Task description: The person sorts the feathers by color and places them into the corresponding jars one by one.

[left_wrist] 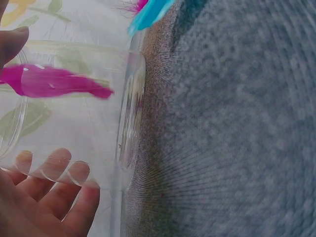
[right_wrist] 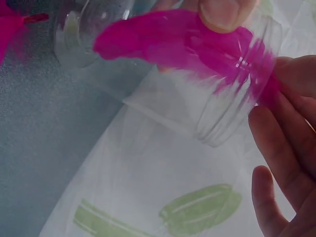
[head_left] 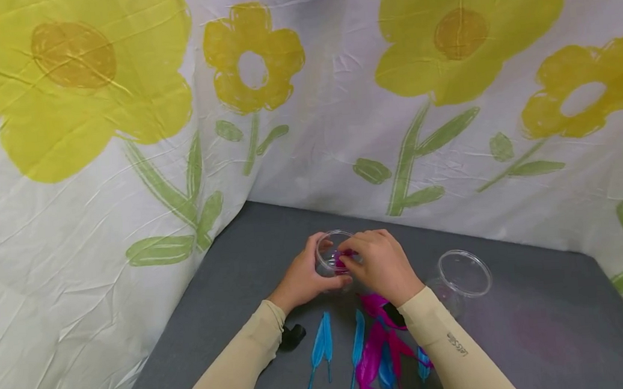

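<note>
My left hand (head_left: 307,274) grips a clear plastic jar (right_wrist: 163,111) around its side. The jar stands on the grey table with its round mouth up. At that mouth, my right hand (head_left: 384,265) pinches the end of a magenta feather (right_wrist: 148,37). Most of this feather lies inside the jar, seen through the wall in both wrist views. In the left wrist view, several left fingers (left_wrist: 81,207) rest against the jar's side. Nearer to me on the table lie blue feathers (head_left: 318,348) and magenta feathers (head_left: 370,359), partly beside the right forearm.
A second clear jar (head_left: 465,273) stands to the right, partly behind the right forearm. A small black object (head_left: 293,338) lies by the left sleeve, its kind unclear. White cloth (head_left: 310,176) with yellow flowers hangs behind and left of the table (head_left: 546,298).
</note>
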A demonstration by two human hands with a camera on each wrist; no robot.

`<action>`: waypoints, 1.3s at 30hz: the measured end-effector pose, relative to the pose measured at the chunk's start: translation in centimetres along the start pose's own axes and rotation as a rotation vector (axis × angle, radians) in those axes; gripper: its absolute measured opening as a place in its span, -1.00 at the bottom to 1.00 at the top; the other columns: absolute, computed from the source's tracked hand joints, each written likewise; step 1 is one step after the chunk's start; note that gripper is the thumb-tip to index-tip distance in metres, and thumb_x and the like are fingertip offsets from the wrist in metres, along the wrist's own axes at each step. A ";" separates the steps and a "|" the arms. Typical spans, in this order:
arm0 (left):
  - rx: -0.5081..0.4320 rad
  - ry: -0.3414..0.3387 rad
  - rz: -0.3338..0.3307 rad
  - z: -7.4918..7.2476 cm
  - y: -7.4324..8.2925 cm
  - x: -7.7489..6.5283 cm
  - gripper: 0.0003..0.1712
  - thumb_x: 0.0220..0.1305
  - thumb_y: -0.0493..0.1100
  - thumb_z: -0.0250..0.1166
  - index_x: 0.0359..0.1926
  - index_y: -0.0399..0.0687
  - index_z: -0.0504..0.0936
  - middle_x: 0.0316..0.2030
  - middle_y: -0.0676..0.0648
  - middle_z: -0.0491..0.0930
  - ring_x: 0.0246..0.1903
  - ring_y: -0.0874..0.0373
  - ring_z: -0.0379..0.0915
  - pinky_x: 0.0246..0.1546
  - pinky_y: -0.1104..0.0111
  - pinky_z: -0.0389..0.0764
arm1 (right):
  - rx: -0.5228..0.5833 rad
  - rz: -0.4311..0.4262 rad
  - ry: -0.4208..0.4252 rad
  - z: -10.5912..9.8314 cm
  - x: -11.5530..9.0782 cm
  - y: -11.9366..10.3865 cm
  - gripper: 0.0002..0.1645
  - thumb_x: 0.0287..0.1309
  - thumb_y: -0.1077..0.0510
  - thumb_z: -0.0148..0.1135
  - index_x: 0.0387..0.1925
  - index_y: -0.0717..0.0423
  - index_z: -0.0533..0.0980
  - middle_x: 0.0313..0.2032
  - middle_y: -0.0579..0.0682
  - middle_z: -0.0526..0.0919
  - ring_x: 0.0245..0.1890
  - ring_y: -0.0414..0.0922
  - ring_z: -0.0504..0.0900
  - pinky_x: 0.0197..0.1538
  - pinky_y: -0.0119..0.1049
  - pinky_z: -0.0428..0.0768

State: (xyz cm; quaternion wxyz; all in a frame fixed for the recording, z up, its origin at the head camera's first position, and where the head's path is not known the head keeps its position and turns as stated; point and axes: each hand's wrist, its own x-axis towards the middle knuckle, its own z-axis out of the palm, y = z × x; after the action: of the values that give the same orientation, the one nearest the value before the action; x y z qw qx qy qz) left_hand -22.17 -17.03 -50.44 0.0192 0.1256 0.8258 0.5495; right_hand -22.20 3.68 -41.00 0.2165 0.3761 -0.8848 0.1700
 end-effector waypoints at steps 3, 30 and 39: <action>-0.004 0.001 -0.002 0.1 0.1 0.1 0.27 0.09 0.33 0.65 0.64 0.14 0.13 0.52 -0.09 0.45 0.51 -0.09 0.39 0.53 -0.15 0.44 | 0.001 0.001 0.011 -0.3 0.0 0.2 -0.81 0.17 0.14 0.65 -0.17 -0.03 0.81 -0.29 -0.16 0.84 -0.28 -0.17 0.77 0.20 0.01 0.71; 0.036 0.010 -0.010 0.2 -0.2 0.3 0.23 0.08 0.35 0.65 0.60 0.31 0.12 0.51 -0.02 0.47 0.49 0.01 0.42 0.52 -0.08 0.48 | 0.003 0.044 0.009 -0.2 -0.7 0.3 -0.78 0.32 0.00 0.54 -0.08 -0.02 0.78 -0.23 -0.10 0.84 -0.23 -0.13 0.77 0.27 0.05 0.69; 0.058 0.016 -0.018 0.2 0.1 0.2 0.23 0.09 0.37 0.64 0.61 0.30 0.12 0.50 0.02 0.48 0.49 0.01 0.42 0.53 -0.09 0.47 | 0.018 0.044 0.033 -1.0 -0.8 0.4 -0.61 0.31 -0.03 0.55 0.09 0.00 0.74 0.01 -0.04 0.82 0.00 0.00 0.75 0.25 0.09 0.69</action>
State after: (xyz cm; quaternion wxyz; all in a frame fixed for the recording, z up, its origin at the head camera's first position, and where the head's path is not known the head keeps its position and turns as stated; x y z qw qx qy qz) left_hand -22.27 -16.79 -50.40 0.0137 0.1144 0.8426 0.5261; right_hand -21.76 4.86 -40.60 0.2239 0.3555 -0.8876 0.1889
